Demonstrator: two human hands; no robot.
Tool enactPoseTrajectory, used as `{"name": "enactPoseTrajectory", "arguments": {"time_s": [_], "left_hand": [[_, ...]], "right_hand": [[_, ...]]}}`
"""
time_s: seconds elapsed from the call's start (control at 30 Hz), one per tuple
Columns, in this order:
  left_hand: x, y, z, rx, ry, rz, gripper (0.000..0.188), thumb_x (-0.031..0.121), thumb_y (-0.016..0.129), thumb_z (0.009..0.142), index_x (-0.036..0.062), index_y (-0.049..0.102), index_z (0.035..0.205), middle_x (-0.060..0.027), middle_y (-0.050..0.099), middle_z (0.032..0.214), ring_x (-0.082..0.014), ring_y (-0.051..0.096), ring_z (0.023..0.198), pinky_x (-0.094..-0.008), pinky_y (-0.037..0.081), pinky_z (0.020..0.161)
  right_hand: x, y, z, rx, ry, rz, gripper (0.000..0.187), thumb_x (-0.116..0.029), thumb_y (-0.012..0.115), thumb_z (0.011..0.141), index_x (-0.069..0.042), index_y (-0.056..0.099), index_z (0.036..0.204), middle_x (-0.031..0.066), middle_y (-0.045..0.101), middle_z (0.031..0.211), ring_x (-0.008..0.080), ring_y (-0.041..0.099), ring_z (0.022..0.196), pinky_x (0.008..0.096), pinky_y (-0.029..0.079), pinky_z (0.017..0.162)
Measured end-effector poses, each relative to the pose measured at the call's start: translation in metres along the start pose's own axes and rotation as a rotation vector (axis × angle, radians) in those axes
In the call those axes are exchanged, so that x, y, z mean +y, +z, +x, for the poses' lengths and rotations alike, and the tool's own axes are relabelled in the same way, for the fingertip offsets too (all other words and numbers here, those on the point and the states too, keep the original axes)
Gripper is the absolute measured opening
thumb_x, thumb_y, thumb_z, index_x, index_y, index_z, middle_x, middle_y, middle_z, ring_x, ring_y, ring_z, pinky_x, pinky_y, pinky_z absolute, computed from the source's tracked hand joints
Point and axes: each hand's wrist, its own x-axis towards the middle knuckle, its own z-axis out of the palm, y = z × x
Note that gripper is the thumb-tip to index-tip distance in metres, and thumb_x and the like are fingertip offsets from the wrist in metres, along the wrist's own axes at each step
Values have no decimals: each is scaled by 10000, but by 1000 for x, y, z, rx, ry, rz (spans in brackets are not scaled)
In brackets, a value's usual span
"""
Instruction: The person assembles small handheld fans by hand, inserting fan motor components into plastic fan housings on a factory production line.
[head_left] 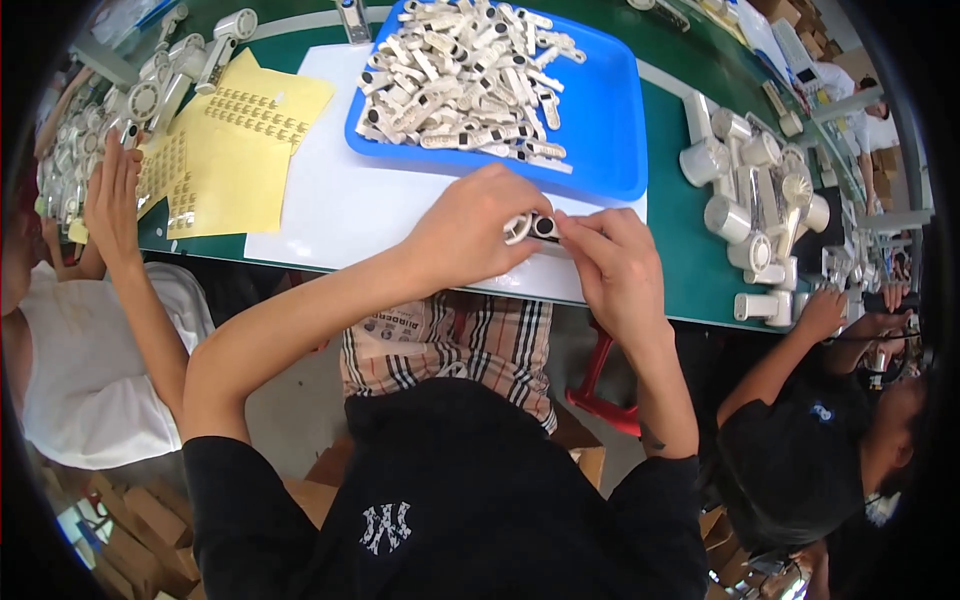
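Pinching a small white part [545, 227] between them, the two hands meet above the near edge of a white sheet [350, 215]. The left hand [480, 228] has its grip narrow, thumb and fingers closed about the part's ring-shaped left side; the right hand [618, 262] holds the other side by the fingertips, next to a black disc. Beneath the sheet runs a green worktop [690, 290]. To the left, yellow sheets [240, 185] with rows of small marks overlap the white one; to the right stands a cluster of white round-headed pieces [727, 218]. Beyond the hands, a blue tray [605, 130] rests on the white sheet, slender white pieces [450, 85] heaped mostly in its left and middle.
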Motion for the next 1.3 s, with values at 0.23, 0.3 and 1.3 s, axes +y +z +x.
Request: {"name": "enactPoseTrajectory", "arguments": {"time_s": [0.23,0.3,1.3], "left_hand": [[2,-8,-4,38,114,185,311,67,803,689,42,680,974,-108,695,1012,-316,637,971,-402,515,838],[10,-2,-11,66,158,195,316,64,807,683,45,677,970,-102,693,1005,-312,633,975,-400,514,835],[16,4,12,-69,-110,-3,410,65,764,720,80,665,1118,-98,667,1063,-306,602,993,-399,496,880]], "right_hand": [[12,-2,15,-162,63,188,246,-104,712,832,-37,736,1068,120,650,971,329,607,955,414,487,853],[23,-2,4,-156,86,292,320,-178,733,852,-39,694,1137,138,643,1034,335,606,1016,413,490,885],[29,-26,10,-61,-75,41,269,-79,720,848,-26,685,1109,99,596,878,292,605,827,401,513,697]]}}
